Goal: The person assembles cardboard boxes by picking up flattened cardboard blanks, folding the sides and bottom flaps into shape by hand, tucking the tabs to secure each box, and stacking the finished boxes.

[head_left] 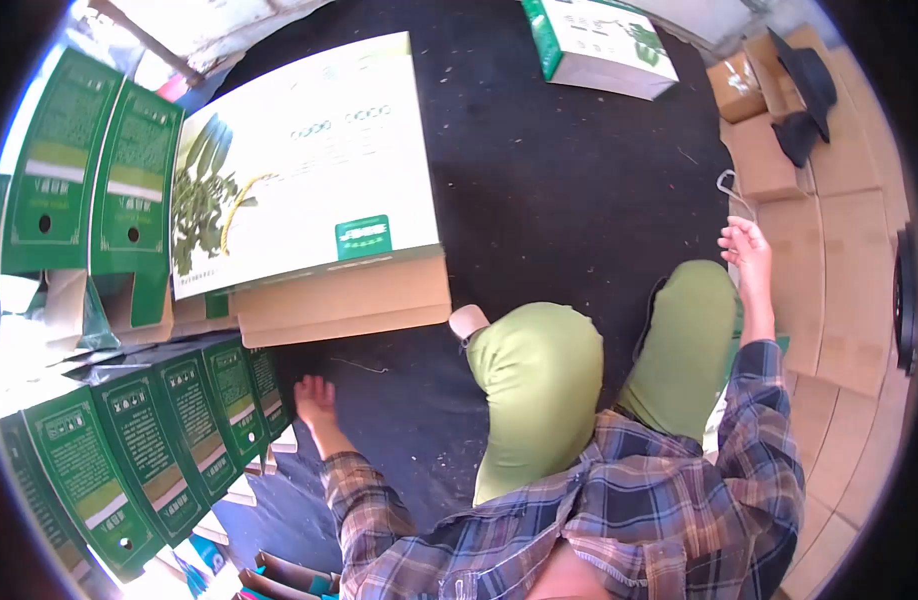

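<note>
My left hand (317, 402) is low over the dark floor sheet, its fingers apart and holding nothing. It is nearest to the row of green printed cartons (184, 425) at the left. A large white and green box (309, 170) with a yellow rope handle (241, 205) lies ahead of it, a brown cardboard flap (349, 305) sticking out along its near edge. My right hand (747, 245), beside the brown cartons, has its fingers pinched around a thin pale cord (726, 182) that loops out above them. The cord's lower part is hidden.
Stacked brown cartons (847, 270) line the right side, with a black hat (807, 85) on top. Another white and green box (607, 45) lies at the far end of the black sheet (569, 200). More upright green cartons (134, 190) stand at the far left.
</note>
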{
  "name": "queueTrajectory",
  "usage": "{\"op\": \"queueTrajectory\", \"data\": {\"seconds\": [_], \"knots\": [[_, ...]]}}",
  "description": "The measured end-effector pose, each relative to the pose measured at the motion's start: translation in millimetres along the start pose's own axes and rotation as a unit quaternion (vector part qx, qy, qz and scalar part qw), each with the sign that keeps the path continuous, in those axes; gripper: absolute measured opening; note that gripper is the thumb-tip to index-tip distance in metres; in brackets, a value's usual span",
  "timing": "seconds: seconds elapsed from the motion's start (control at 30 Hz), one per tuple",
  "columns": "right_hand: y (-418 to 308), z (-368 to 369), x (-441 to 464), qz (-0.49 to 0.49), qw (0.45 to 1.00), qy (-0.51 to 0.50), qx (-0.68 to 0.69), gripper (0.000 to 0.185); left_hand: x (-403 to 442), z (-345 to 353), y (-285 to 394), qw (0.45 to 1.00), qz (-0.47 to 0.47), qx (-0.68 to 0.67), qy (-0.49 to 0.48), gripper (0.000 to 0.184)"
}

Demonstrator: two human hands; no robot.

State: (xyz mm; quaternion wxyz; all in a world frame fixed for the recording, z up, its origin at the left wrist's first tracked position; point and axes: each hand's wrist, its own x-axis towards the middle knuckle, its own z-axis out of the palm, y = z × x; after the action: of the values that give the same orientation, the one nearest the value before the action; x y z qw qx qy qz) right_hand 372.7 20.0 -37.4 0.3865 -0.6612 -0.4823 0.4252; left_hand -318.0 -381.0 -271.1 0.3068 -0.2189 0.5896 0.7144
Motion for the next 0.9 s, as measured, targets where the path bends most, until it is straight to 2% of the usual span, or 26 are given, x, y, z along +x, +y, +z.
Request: {"op": "queueTrajectory", "data": {"seconds": [0.1, 0.2, 0.23, 0.3, 0.33, 0.37, 0.43, 0.47, 0.5, 0.57, 0.6, 0.67, 0.77, 0.83, 0.87, 0.9], "knots": [[23.9, -9.4, -10.4, 0.041, 0.998, 0.038, -0.021, 0.024, -66.6, 27.8, -46.5, 0.971, -0.054, 0.229, -0.042, 0.054], [49.2, -23.4, -32.5, 0.081, 0.992, 0.079, -0.048, 0.021, -113.8, 29.3, -100.9, 0.891, -0.117, 0.421, -0.123, 0.049], [73.4, -33.7, -34.9, 0.108, 0.991, 0.081, -0.004, 0.020, -124.3, 28.6, -116.3, 0.883, -0.124, 0.432, -0.136, 0.049], [117.8, -51.3, -44.5, 0.128, 0.986, 0.092, -0.047, 0.019, -144.1, 27.4, -138.6, 0.822, -0.176, 0.499, -0.211, 0.044], [138.3, -59.4, -52.3, 0.148, 0.985, 0.085, -0.036, 0.018, -174.5, 45.0, -131.6, 0.813, -0.167, 0.503, -0.242, 0.040], [141.4, -60.9, -66.3, 0.187, 0.978, 0.091, -0.034, 0.018, -199.9, 61.9, -126.3, 0.831, -0.144, 0.489, -0.224, 0.036], [161.9, -67.5, -90.0, 0.245, 0.964, 0.097, -0.038, 0.019, -236.3, 97.0, -106.8, 0.806, -0.076, 0.542, -0.223, 0.034], [172.7, -73.0, -101.2, 0.268, 0.959, 0.089, -0.031, 0.019, -212.3, 81.0, -114.3, 0.817, -0.010, 0.514, -0.263, 0.031], [180.7, -76.2, -113.7, 0.292, 0.953, 0.081, -0.022, 0.019, -219.9, 98.0, -101.3, 0.786, 0.069, 0.547, -0.282, 0.032], [197.1, -79.9, -136.6, 0.317, 0.946, 0.058, -0.031, 0.018, -239.3, 130.3, -76.6, 0.828, 0.118, 0.485, -0.257, 0.034], [204.8, -81.6, -145.3, 0.333, 0.942, 0.031, -0.019, 0.019, -252.1, 152.4, -63.3, 0.823, 0.162, 0.479, -0.260, 0.033], [213.4, -87.6, -162.7, 0.355, 0.933, 0.040, 0.030, 0.019, -272.2, 194.4, -43.4, 0.822, 0.263, 0.427, -0.270, 0.029], [221.1, -99.5, -187.7, 0.391, 0.912, 0.062, 0.110, 0.022, -333.2, 268.2, -23.2, 0.754, 0.432, 0.370, -0.329, 0.025], [234.1, -109.6, -202.4, 0.416, 0.861, 0.153, 0.251, 0.023, -387.0, 316.3, -23.4, 0.731, 0.478, 0.322, -0.366, 0.024], [243.1, -113.1, -210.2, 0.419, 0.858, 0.153, 0.255, 0.023, -407.7, 336.5, -26.2, 0.721, 0.495, 0.297, -0.384, 0.023], [255.1, -116.5, -219.7, 0.436, 0.823, 0.181, 0.317, 0.022, -424.3, 353.5, -29.8, 0.692, 0.508, 0.291, -0.423, 0.024]]}}
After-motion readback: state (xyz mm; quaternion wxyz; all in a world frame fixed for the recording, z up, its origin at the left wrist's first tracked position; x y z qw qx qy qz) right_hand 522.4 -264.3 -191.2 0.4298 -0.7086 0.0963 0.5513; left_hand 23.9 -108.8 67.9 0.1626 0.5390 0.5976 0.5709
